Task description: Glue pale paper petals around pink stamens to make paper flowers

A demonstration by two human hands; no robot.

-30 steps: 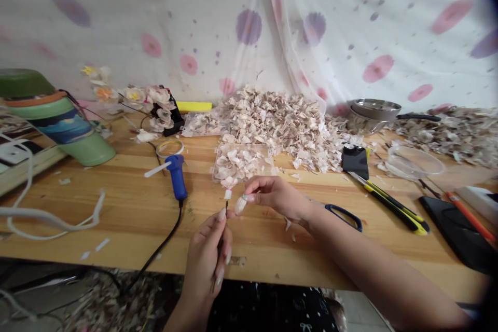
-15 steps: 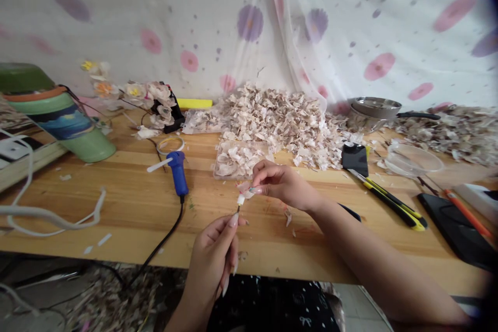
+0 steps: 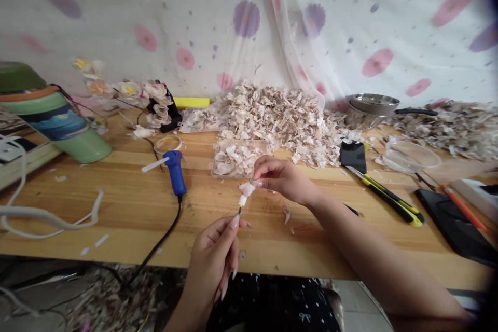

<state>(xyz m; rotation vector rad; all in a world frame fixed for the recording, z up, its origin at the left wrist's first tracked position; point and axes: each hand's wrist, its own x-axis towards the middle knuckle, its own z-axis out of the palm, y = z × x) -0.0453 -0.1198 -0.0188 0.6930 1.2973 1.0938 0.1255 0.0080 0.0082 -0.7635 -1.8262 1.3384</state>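
Note:
My left hand (image 3: 218, 246) pinches a thin dark stem (image 3: 240, 210) between thumb and fingers, above the front of the table. On the stem's upper end is a white sleeve (image 3: 242, 201), topped by a small flower head with pinkish bits (image 3: 241, 187). My right hand (image 3: 275, 179) comes in from the right, its thumb and fingers closed on a pale petal (image 3: 247, 189) at the flower head. Just behind the hands stands a clear plastic box of loose petals (image 3: 213, 170). A blue glue gun (image 3: 177, 174) lies left of the hands.
A large petal heap (image 3: 280, 119) fills the back. At right are a yellow-black utility knife (image 3: 389, 199), a black phone (image 3: 451, 225), a clear lid (image 3: 412, 157) and a metal bowl (image 3: 374, 106). At left are a green tumbler (image 3: 73, 124), white cable (image 3: 50, 223) and finished flowers (image 3: 128, 88).
My right hand has shifted slightly, and the petal now lies more plainly against the flower head. My left hand keeps its pinch on the stem. The whole view has moved a little.

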